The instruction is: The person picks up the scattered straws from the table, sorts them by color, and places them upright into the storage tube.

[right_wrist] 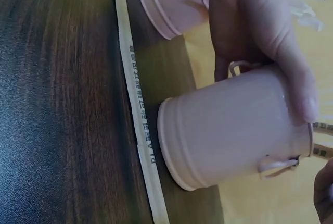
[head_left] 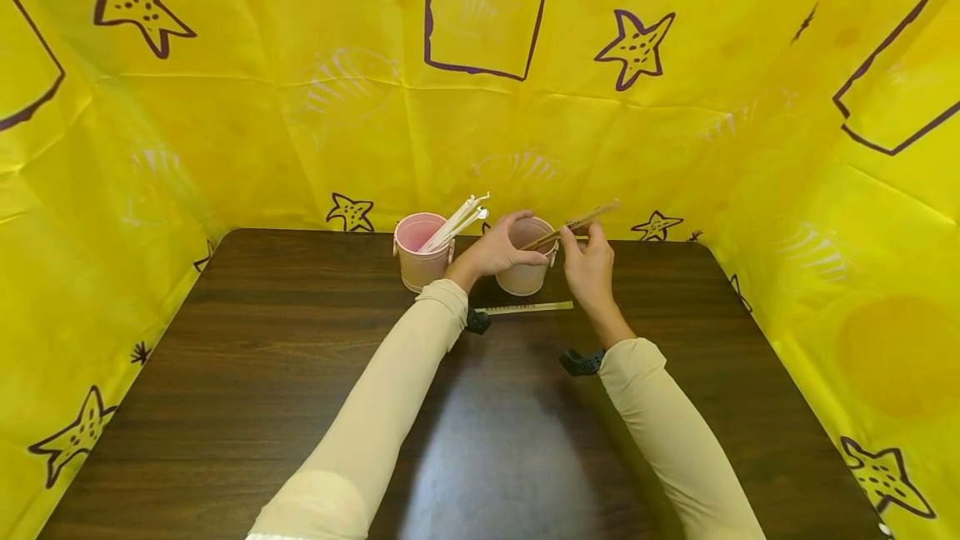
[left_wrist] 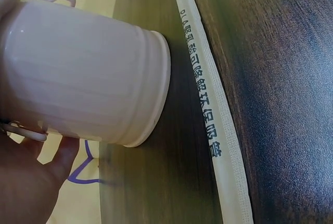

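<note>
My left hand grips the right-hand pale pink bucket around its rim, the thumb along the near side. That bucket stands upright on the table with small handles at its sides. With the fingertips of my right hand I pinch a paper-wrapped straw, slanted over the bucket's mouth with its lower end at the opening. In the right wrist view two printed wrapper ends show at the rim. Another wrapped straw lies flat on the table before the bucket, dark printing along its paper.
A second pink bucket stands to the left, several white straws leaning out of it. The dark wooden table is enclosed by yellow cloth behind and at both sides. Dark wrist straps sit on my wrists.
</note>
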Demonstrator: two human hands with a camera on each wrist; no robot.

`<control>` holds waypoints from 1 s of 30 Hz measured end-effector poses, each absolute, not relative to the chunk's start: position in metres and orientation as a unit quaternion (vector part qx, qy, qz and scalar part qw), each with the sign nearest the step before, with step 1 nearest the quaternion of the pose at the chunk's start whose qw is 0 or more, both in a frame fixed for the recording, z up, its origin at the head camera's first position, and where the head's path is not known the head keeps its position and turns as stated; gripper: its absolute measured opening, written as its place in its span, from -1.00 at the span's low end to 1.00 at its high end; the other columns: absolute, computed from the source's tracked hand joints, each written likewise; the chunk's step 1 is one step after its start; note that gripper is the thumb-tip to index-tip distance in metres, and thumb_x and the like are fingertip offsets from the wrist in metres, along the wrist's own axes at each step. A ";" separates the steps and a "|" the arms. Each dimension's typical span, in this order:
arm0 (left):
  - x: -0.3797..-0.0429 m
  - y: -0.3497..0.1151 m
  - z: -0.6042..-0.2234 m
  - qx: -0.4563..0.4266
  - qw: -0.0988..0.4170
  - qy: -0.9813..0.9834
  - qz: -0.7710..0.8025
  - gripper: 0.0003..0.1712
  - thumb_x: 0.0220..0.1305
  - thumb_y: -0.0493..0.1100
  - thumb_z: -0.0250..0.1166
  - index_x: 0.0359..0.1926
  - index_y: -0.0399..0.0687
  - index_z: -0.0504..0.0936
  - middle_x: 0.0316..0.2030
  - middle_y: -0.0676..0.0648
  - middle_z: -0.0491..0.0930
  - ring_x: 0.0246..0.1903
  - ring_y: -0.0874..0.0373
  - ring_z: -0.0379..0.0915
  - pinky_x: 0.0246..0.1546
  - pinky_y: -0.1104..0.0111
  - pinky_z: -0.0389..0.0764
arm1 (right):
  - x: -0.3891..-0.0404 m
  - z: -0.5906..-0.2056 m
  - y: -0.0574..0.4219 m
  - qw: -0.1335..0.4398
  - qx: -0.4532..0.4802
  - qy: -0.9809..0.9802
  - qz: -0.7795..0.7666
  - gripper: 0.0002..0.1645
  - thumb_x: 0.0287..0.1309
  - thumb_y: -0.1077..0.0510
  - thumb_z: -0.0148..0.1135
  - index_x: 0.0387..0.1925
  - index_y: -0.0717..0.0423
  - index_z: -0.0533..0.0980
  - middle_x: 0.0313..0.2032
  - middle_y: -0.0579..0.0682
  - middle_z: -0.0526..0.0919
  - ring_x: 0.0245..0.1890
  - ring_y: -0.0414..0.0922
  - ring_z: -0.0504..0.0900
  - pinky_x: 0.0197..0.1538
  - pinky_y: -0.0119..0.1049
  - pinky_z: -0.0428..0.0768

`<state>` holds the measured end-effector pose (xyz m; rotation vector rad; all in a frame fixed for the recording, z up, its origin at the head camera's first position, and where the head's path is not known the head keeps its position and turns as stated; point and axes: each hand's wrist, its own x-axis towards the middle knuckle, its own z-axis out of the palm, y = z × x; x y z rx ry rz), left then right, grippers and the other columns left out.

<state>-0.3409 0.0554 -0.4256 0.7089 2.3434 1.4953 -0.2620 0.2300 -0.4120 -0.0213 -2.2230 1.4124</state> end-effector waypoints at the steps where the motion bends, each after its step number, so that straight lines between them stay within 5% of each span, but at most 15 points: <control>1: -0.340 0.055 -0.425 0.245 0.137 0.809 0.517 0.14 0.09 0.11 0.57 0.57 0.09 0.15 0.51 -0.16 0.18 0.45 -0.11 0.23 0.47 -0.03 0.30 | -0.263 -0.412 0.230 0.250 -0.007 -0.820 0.515 -0.66 0.45 0.07 0.19 0.01 0.29 0.48 -0.24 0.23 0.65 -0.78 -0.45 0.29 -0.70 -0.49 0.22; 18: -0.338 0.053 -0.427 0.245 0.144 0.816 0.504 0.12 0.10 0.15 0.56 0.58 0.17 0.13 0.58 -0.12 0.07 0.53 -0.15 0.09 0.50 -0.12 0.23 | -0.247 -0.431 0.235 0.221 0.005 -0.833 0.507 -0.47 0.29 -0.02 0.39 0.13 0.17 0.46 -0.17 0.16 0.63 -0.73 -0.42 0.24 -0.62 -0.48 0.26; 30: -0.337 0.054 -0.426 0.244 0.150 0.813 0.507 0.15 0.10 0.17 0.55 0.58 0.16 0.11 0.58 -0.14 0.05 0.52 -0.17 0.10 0.48 -0.14 0.24 | -0.213 -0.462 0.227 0.228 0.048 -0.863 0.448 -0.82 0.29 0.20 0.36 -0.15 0.21 0.57 -0.28 0.11 0.69 -0.57 -0.20 0.37 -0.50 -0.47 0.34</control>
